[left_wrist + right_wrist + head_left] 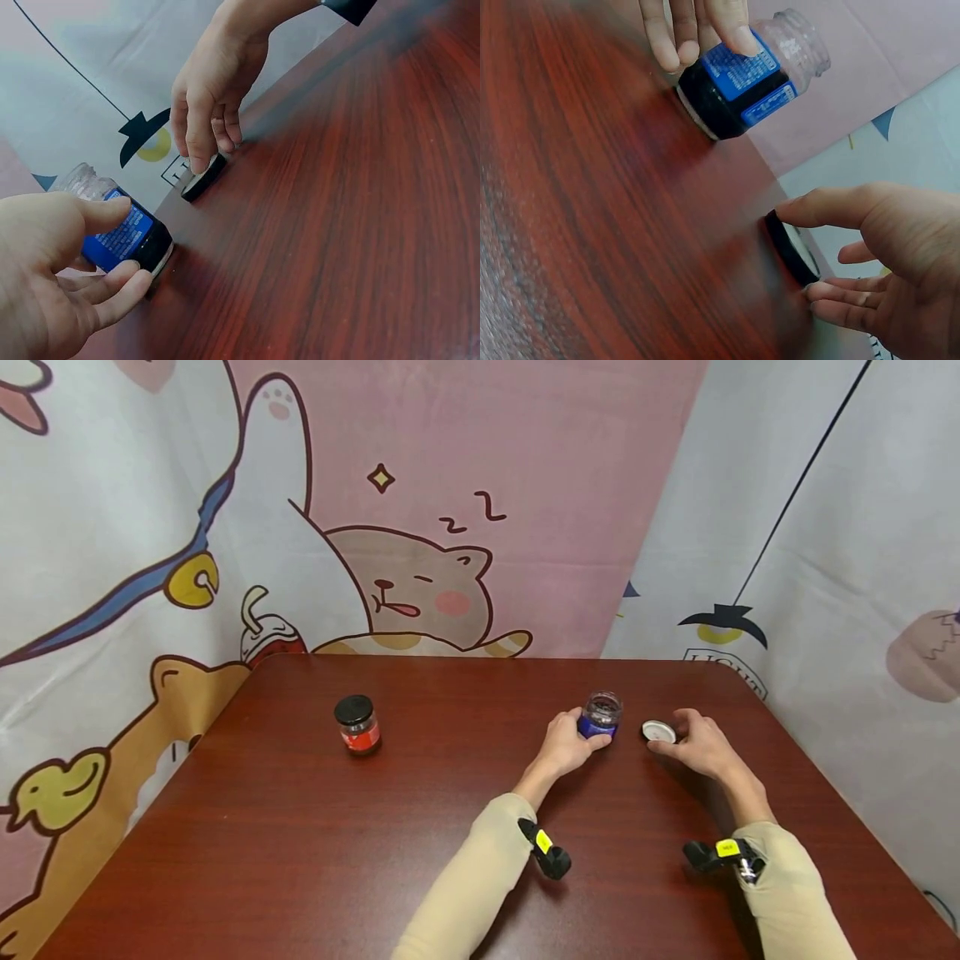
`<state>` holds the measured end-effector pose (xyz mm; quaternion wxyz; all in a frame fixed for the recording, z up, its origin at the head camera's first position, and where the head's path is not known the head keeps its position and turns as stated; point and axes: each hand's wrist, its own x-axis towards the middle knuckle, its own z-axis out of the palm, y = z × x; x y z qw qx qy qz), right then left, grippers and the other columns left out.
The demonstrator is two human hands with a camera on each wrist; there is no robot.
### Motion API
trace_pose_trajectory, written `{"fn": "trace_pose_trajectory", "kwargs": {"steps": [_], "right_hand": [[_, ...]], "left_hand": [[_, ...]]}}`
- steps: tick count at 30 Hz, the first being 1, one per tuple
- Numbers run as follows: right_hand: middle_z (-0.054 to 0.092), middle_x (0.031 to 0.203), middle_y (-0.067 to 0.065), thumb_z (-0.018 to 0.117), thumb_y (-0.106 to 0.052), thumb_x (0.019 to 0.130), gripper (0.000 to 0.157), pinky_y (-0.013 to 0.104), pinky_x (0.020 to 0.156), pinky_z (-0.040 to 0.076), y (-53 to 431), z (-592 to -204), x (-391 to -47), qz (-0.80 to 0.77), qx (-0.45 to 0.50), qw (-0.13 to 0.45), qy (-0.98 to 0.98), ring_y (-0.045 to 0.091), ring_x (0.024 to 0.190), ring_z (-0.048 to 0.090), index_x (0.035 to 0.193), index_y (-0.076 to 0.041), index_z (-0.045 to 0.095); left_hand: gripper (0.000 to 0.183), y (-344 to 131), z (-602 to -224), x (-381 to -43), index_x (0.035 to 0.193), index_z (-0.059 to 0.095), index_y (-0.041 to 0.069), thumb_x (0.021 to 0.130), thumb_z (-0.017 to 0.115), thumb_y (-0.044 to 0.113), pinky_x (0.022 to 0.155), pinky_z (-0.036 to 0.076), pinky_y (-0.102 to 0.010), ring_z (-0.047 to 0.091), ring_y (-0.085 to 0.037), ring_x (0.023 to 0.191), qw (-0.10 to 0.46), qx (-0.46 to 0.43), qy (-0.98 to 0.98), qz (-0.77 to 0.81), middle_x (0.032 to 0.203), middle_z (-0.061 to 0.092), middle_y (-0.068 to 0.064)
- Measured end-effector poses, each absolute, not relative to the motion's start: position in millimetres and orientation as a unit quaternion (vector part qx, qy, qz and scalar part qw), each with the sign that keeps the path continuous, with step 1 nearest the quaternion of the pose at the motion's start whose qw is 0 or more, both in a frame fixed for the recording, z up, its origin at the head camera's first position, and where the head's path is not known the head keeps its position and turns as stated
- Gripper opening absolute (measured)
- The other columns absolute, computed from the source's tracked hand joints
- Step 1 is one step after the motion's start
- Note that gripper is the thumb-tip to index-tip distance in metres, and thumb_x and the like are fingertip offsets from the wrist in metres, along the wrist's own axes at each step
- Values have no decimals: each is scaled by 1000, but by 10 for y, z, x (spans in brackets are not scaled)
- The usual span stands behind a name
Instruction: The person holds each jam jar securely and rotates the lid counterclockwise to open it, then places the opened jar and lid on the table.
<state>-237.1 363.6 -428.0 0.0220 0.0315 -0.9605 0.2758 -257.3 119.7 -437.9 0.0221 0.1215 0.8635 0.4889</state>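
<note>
My left hand (567,742) holds a glass jar (602,710) with a blue label, thumb on one side and fingers on the other. The jar's mouth is uncovered, and it stands upright on the table. Just to its right lies a round lid (658,732), white inner face up, with a black rim seen in the right wrist view. My right hand (705,745) has its thumb at one edge of this lid and fingertips at the opposite edge, pinching it at the tabletop. The left wrist view also shows the lid (204,178) beneath the right hand (217,82).
A second jar (358,727) with a black lid and red label stands upright at the table's left rear. The brown wooden table (315,852) ends at a cartoon-printed cloth (570,510) behind and at the sides.
</note>
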Motion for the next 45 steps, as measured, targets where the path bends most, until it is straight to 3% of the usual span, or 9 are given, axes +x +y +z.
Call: {"fn": "trace_pose_trajectory", "kwargs": {"steps": [9, 16, 25, 45], "right_hand": [[48, 121, 38, 70, -34, 94, 78, 62, 91, 41, 3570, -4143, -2304, 282, 28, 45, -958, 48, 110, 47, 141, 17, 34], [49, 121, 33, 67, -32, 97, 69, 50, 79, 45, 3429, -3994, -2270, 291, 54, 118, -948, 41, 98, 58, 141, 12, 39], [49, 128, 30, 67, -30, 97, 63, 52, 80, 46, 3203, -3783, -2209, 300, 98, 144, -938, 40, 99, 59, 143, 6, 43], [48, 130, 25, 70, -28, 96, 61, 59, 86, 45, 2712, -3493, -2116, 323, 142, 183, -918, 39, 104, 57, 146, -3, 46]], "left_hand": [[54, 1068, -4309, -2550, 136, 56, 4, 90, 78, 19, 74, 50, -22, 61, -13, 87, 10, 134, 834, 534, 119, 64, -11], [48, 918, -4213, -2516, 136, 57, 6, 92, 74, 16, 84, 50, -29, 64, -25, 102, -14, 157, 830, 534, 120, 67, -12], [47, 666, -4089, -2442, 135, 59, 14, 92, 71, 28, 93, 48, -48, 58, -25, 118, -63, 131, 883, 447, 127, 65, -5], [52, 130, -3940, -2300, 136, 59, 16, 91, 69, 38, 97, 46, -51, 52, -25, 127, -108, 132, 902, 398, 133, 59, -3]]}}
